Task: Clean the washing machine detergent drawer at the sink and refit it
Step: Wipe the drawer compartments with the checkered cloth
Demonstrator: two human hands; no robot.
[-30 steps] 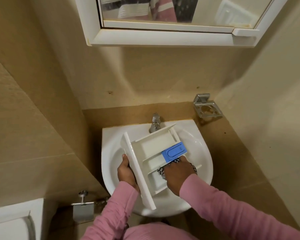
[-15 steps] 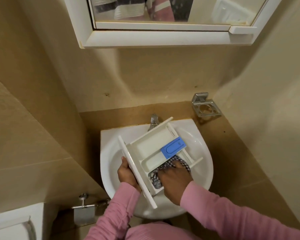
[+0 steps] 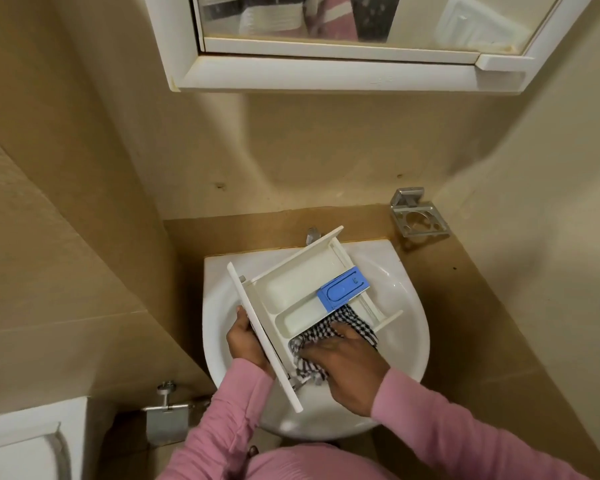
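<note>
While left hand [image 3: 248,344] fingers clamp the drawer [image 3: 291,292] front at 9 o'clock, right hand [image 3: 347,358] fingers hold the cloth [image 3: 359,327] in its 5 o'clock compartment: mid-wipe, middle pocket likely next

Left sleeve [image 3: 222,420] and right sleeve [image 3: 447,434]: long, pink, plain fabric reaching to the wrist. The left is heavily creased crosswise, and the right is smoother with a close cuff. A pink garment [image 3: 309,462] with fine ribbing shows at the lower edge of view. Left grip [image 3: 246,344] and right grip [image 3: 347,368] are bare below the cuffs.
</note>
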